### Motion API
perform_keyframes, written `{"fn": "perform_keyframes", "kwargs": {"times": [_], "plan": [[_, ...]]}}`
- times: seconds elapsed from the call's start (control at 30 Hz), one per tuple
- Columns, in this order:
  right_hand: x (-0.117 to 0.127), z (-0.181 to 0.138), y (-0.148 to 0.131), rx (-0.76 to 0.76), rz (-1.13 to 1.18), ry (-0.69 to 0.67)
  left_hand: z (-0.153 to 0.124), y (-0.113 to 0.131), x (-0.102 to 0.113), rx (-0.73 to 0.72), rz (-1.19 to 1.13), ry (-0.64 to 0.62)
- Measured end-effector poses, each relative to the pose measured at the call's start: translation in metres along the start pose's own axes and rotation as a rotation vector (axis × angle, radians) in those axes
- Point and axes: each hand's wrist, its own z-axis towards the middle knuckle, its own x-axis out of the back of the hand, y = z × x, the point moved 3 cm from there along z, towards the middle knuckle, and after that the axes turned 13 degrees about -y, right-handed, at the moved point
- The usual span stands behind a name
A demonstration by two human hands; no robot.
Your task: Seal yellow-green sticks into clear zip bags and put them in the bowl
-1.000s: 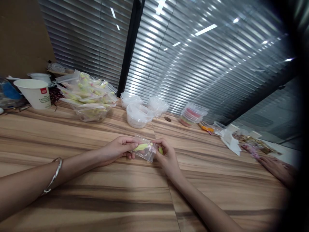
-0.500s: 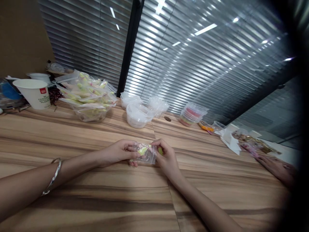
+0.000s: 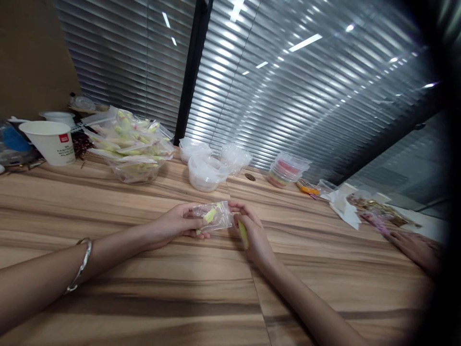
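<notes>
My left hand [image 3: 187, 222] pinches a small clear plastic bag [image 3: 220, 218] by its left end. A yellow-green piece [image 3: 210, 215] shows through the film, its exact kind unclear. Just right of the bag's open-looking end, my right hand [image 3: 254, 235] is closed around another slim yellow-green piece [image 3: 244, 234], which hangs down along the palm. The right fingertips are close to the bag's right edge; whether they touch it I cannot tell. Both hands are slightly above the wooden table [image 3: 173, 293].
A clear bowl [image 3: 135, 173] heaped with filled bags stands at back left beside a paper cup [image 3: 50, 144]. Plastic tubs [image 3: 207, 173] sit behind my hands, stacked containers [image 3: 286, 170] farther right. Another person's hand [image 3: 414, 250] rests at far right near white paper [image 3: 344, 209].
The bag has turned and shows flatter, its right end raised a little. My right hand has drawn slightly right from the bag, and more of its yellow-green piece shows.
</notes>
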Motion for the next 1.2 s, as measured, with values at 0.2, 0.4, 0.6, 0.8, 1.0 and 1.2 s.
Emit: {"fn": "perform_keyframes", "kwargs": {"times": [0.2, 0.4, 0.6, 0.8, 1.0, 1.2], "plan": [[0.003, 0.006, 0.008, -0.004, 0.164, 0.051, -0.001, 0.002, -0.001, -0.006, -0.020, 0.021], [0.004, 0.004, -0.002, 0.002, 0.346, 0.137, -0.001, 0.000, 0.001, 0.010, -0.036, 0.041], [0.017, 0.005, -0.004, 0.059, 0.583, 0.265, -0.001, 0.000, 0.001, 0.015, 0.009, 0.045], [0.024, 0.007, 0.000, 0.061, 0.538, 0.335, 0.000, 0.000, 0.002, 0.027, 0.008, 0.053], [0.015, 0.005, -0.005, 0.080, 0.379, 0.273, 0.000, -0.002, 0.002, 0.008, 0.007, 0.033], [0.007, 0.005, -0.004, 0.019, 0.420, 0.158, 0.000, -0.002, 0.003, -0.014, -0.006, 0.036]]}}
